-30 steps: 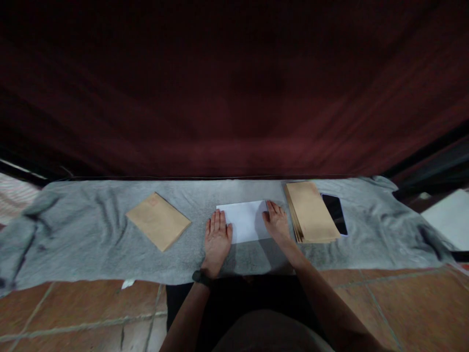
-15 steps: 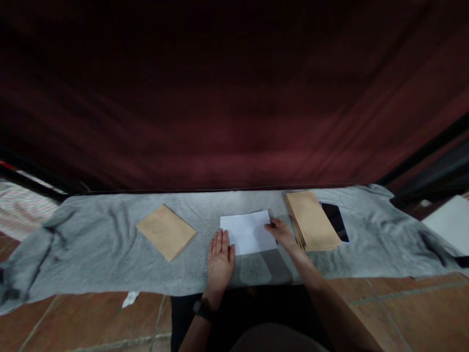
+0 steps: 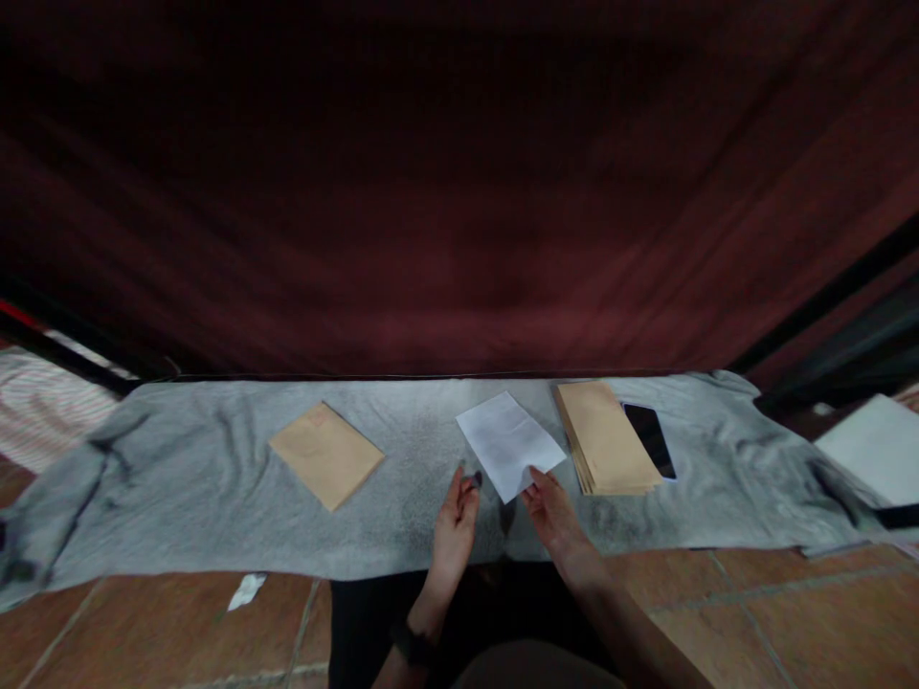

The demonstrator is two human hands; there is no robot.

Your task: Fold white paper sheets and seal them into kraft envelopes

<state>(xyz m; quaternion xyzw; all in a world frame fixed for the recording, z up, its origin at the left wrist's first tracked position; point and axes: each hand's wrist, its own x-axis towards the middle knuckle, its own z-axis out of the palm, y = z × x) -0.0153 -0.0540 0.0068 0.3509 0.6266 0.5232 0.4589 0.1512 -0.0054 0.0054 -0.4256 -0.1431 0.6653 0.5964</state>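
A white folded sheet of paper [image 3: 509,442] is turned at an angle over the grey cloth [image 3: 179,478]. My right hand [image 3: 551,509] pinches its near corner between thumb and fingers. My left hand [image 3: 456,522] hovers just left of that corner, fingers loosely curled, holding nothing that I can see. A single brown envelope [image 3: 325,453] lies flat on the cloth to the left. A stack of brown envelopes [image 3: 607,435] lies to the right of the paper.
A dark phone [image 3: 650,435] lies beside the envelope stack. A dark red curtain [image 3: 459,191] hangs behind the cloth. White sheets [image 3: 872,448] sit at the far right. Terracotta floor tiles [image 3: 144,622] run along the near edge, with a white scrap [image 3: 245,589].
The paper lay flat under both my hands; my right hand has now taken its near corner and turned it at an angle. My left hand came off the paper and drew back.
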